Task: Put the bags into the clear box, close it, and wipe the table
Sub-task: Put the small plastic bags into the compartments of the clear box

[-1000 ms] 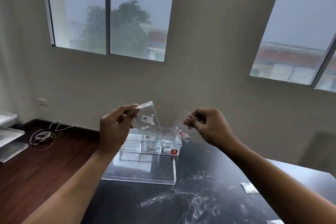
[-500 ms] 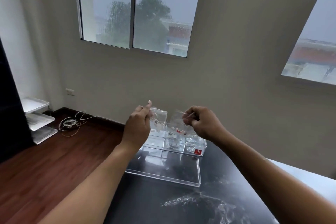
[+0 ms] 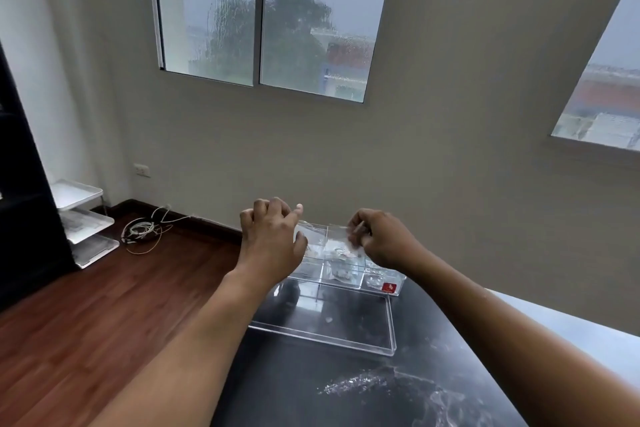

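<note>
The job looks about midway through its first step. The clear box (image 3: 346,267) sits open at the far end of the dark tabletop (image 3: 346,392), and several of its compartments already hold small bags. Its lid (image 3: 322,319) lies flat on the tabletop just in front of the box, on the person's side, so closing has not been done. Pale smears show on the tabletop nearer the person than the lid, so wiping appears to be left as well.

Both hands hover over the box. The right hand (image 3: 381,239) pinches the top edge of a small clear bag (image 3: 341,237) between thumb and fingertips; the bag hangs from that grip down into a back compartment of the box. The left hand (image 3: 273,239) is over the box's left end with fingers bent, and a second clear bag (image 3: 306,230) shows at its thumb, but whether that grip is clamped on it I cannot tell.
</note>
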The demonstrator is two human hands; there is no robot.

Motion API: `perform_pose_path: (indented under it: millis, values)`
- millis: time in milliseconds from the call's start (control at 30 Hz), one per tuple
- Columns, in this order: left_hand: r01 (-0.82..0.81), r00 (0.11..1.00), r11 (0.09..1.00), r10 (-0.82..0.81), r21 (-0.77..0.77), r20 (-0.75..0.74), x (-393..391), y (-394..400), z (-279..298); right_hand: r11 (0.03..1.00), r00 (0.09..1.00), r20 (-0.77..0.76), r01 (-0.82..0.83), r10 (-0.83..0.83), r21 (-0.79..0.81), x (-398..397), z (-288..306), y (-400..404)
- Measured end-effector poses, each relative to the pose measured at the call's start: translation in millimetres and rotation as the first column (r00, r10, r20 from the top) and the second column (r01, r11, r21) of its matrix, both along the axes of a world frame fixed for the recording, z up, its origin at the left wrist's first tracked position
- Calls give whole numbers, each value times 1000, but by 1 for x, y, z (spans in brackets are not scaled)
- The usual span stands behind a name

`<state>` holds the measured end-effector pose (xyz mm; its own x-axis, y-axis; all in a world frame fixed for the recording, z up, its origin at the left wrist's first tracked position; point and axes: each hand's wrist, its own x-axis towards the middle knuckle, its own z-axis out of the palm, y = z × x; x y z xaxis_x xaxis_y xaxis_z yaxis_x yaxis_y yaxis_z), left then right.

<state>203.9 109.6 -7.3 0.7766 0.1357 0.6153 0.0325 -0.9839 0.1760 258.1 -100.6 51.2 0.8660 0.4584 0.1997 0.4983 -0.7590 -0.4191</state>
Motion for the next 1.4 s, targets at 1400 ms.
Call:
perform_pose_path:
  millis: [1400]
  values:
    - [212,970,974,-201,77,-138,-9,-10,5,981,981,27,-191,190,29,-48,12,-67]
